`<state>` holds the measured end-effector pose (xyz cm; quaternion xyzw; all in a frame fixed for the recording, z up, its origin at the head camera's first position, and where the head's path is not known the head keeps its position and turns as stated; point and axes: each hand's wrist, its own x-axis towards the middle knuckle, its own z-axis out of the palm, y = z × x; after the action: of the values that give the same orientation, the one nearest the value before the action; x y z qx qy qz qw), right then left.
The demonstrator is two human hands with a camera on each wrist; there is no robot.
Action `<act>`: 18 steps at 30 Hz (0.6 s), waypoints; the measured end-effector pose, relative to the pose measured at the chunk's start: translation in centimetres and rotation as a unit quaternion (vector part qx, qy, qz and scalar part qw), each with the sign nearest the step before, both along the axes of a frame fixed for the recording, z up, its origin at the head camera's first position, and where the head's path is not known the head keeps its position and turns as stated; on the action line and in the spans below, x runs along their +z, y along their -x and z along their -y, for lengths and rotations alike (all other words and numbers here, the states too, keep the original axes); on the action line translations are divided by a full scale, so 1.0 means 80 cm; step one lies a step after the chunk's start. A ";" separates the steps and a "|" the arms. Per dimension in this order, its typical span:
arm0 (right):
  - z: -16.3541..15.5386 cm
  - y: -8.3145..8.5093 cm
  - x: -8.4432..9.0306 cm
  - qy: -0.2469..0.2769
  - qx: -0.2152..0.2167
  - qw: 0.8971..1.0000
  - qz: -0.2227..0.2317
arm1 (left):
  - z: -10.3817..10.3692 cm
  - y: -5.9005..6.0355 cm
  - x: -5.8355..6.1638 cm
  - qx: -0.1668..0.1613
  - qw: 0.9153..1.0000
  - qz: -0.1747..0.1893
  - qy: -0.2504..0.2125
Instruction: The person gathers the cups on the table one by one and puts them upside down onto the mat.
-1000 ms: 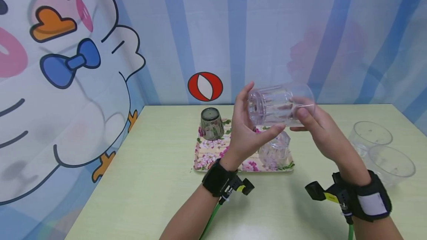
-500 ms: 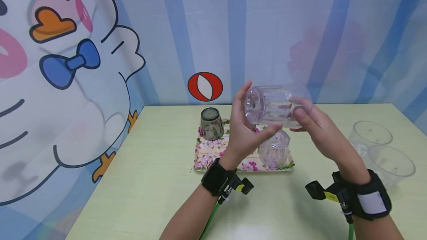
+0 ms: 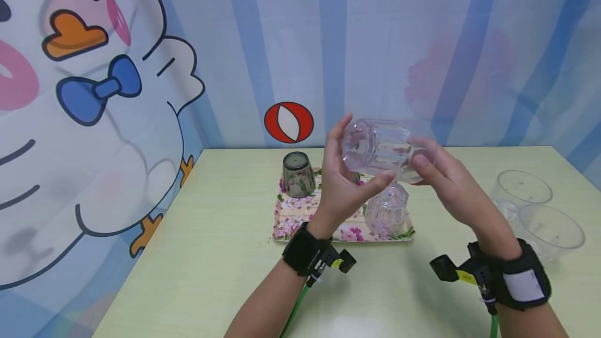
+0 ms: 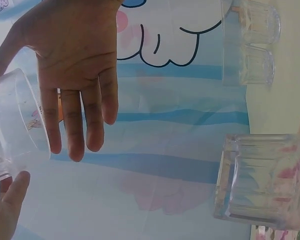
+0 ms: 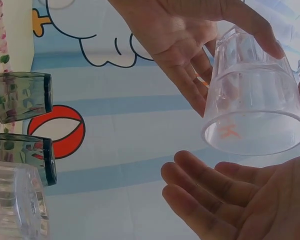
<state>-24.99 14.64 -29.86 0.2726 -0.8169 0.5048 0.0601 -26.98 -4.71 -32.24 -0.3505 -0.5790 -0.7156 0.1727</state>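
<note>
Both hands hold a clear ribbed cup (image 3: 382, 149) on its side in the air above the tray. Over the last second its base end has dipped and swung a little toward the left hand (image 3: 343, 184), so the cup looks to be mid-turn, on its way from lying sideways to mouth-down like the ones below. The left hand's thumb and fingers curl around the base end; the right hand (image 3: 446, 184) pinches it near the rim, with the other fingers fairly straight. In the right wrist view the cup (image 5: 252, 107) shows nothing inside.

Under the hands, the flowered tray (image 3: 296, 218) carries a clear ribbed cup (image 3: 386, 212) upside down and, farther back, a dark green cup (image 3: 298, 173), also upside down. Off to the right, two clear cups (image 3: 535, 207) stand upright on the table (image 3: 206, 254), touching, with nothing visible in them.
</note>
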 end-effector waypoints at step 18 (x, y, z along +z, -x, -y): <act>0.000 -0.002 0.001 -0.034 -0.033 0.999 0.003 | 0.004 0.002 0.002 0.017 1.000 0.005 -0.001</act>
<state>-24.80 14.60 -29.75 0.2454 -0.8424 0.4753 0.0648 -27.17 -5.07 -32.11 -0.3368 -0.5851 -0.7150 0.1818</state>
